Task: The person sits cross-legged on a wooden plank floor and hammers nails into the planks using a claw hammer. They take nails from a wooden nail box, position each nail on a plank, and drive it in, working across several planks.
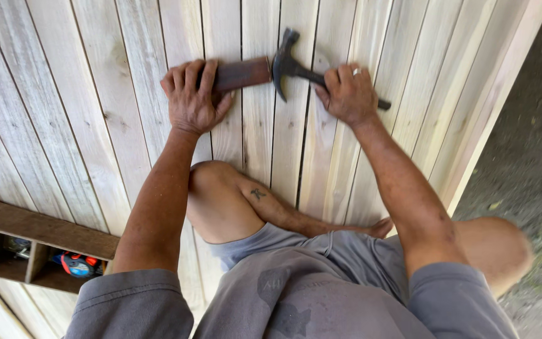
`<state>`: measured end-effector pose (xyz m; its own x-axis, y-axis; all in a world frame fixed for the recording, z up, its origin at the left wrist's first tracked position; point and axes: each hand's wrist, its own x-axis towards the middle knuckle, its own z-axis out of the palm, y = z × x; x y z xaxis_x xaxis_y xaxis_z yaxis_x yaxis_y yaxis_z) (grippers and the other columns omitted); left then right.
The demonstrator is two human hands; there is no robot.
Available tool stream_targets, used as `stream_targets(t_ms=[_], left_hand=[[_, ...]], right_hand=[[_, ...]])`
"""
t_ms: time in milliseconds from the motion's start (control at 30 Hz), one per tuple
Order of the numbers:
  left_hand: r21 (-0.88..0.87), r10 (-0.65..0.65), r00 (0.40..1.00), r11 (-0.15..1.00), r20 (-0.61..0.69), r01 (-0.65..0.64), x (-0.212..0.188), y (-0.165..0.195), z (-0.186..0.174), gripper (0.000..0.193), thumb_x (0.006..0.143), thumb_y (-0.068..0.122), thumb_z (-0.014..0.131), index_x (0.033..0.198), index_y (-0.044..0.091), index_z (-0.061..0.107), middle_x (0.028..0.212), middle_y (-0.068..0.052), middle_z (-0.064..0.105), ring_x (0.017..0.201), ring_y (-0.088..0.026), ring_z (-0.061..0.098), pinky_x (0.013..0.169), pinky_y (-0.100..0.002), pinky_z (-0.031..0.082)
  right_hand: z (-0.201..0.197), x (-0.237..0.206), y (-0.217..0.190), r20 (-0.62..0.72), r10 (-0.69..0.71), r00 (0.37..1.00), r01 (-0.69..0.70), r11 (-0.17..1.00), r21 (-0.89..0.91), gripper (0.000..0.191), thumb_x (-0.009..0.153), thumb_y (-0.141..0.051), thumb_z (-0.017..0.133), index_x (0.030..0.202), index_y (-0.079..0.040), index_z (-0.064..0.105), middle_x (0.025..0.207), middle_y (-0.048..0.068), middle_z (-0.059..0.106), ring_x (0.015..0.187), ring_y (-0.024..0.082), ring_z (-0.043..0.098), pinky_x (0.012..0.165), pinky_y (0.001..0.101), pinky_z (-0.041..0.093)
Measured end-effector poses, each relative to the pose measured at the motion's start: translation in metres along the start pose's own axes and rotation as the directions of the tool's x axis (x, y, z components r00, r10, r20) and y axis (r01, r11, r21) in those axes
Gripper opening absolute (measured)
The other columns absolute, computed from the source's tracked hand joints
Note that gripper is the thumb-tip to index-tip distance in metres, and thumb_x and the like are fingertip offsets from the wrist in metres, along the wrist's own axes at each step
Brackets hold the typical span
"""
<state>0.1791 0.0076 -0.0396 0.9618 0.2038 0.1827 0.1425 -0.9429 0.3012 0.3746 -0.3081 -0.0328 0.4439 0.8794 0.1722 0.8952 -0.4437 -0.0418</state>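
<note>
1. The hammer (290,63) lies across the boards (95,113) near the top of the view, its dark head beside the end of a brown block (241,73); whether the head touches the block cannot be told.
2. The right hand (348,94) is wrapped around the hammer's handle, fingers curled over it. The hand hides the middle of the handle; only the dark butt end shows past the wrist side. A pale ring shows on one finger.
3. The left hand (194,97) presses flat on the block's left part, fingers spread over its top edge. That end of the block is covered, so its full length is hard to make out.
4. The block lies crosswise over the seams between the pale boards.
5. The person kneels on the boards; one bare knee (211,179) rests between the forearms, the other is blurred at the right edge. Grey shorts and sleeves fill the bottom, cut off by the frame.
6. At lower left, a dark wooden box (39,229) with compartments is partly cut off. A tape measure (78,265) sits in one compartment, half hidden behind the sleeve.
7. To the right, past the board edge, is blurred dark ground (528,157).
</note>
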Motion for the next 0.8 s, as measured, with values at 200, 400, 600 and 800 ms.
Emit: stream_targets(t_ms=[200,400,600,800], left_hand=[[-0.019,0.074,0.994,0.997,-0.077,-0.076,-0.001,-0.006,0.005,0.068,0.097,0.048,0.073,0.151,0.012,0.053,0.142,-0.011,0.053,0.129,-0.034,0.048,0.110,-0.055,0.030],[-0.064,0.060,0.997,0.996,-0.044,-0.063,0.005,-0.005,0.003,0.071,0.097,0.048,0.072,0.153,0.010,0.050,0.143,-0.012,0.051,0.130,-0.036,0.046,0.113,-0.055,0.028],[-0.079,0.053,0.990,0.995,-0.133,-0.064,0.005,-0.001,0.001,0.068,0.100,0.050,0.072,0.151,0.011,0.050,0.144,-0.011,0.051,0.131,-0.034,0.047,0.112,-0.053,0.028],[-0.078,0.050,0.993,0.995,-0.104,-0.059,0.007,0.003,-0.004,0.067,0.098,0.048,0.071,0.147,0.008,0.052,0.143,-0.013,0.051,0.130,-0.035,0.046,0.114,-0.055,0.030]], right_hand=[[-0.012,0.004,-0.003,0.038,0.029,0.999,-0.026,0.997,-0.066,0.034,0.108,-0.041,0.071,0.109,-0.009,0.058,0.101,0.012,0.049,0.094,0.029,0.052,0.079,0.0454,0.042],[-0.013,0.009,-0.042,0.048,0.244,0.968,-0.240,0.967,-0.087,0.036,0.111,-0.042,0.071,0.113,-0.009,0.058,0.103,0.011,0.047,0.090,0.026,0.049,0.075,0.0442,0.043],[-0.023,0.014,-0.034,0.142,0.206,0.968,-0.208,0.978,0.006,0.037,0.112,-0.039,0.070,0.112,-0.004,0.058,0.102,0.014,0.050,0.090,0.031,0.055,0.075,0.0454,0.047],[-0.020,0.017,-0.020,0.177,0.174,0.969,-0.174,0.985,-0.014,0.036,0.113,-0.041,0.067,0.106,-0.007,0.057,0.097,0.013,0.051,0.084,0.031,0.058,0.068,0.0452,0.050]])
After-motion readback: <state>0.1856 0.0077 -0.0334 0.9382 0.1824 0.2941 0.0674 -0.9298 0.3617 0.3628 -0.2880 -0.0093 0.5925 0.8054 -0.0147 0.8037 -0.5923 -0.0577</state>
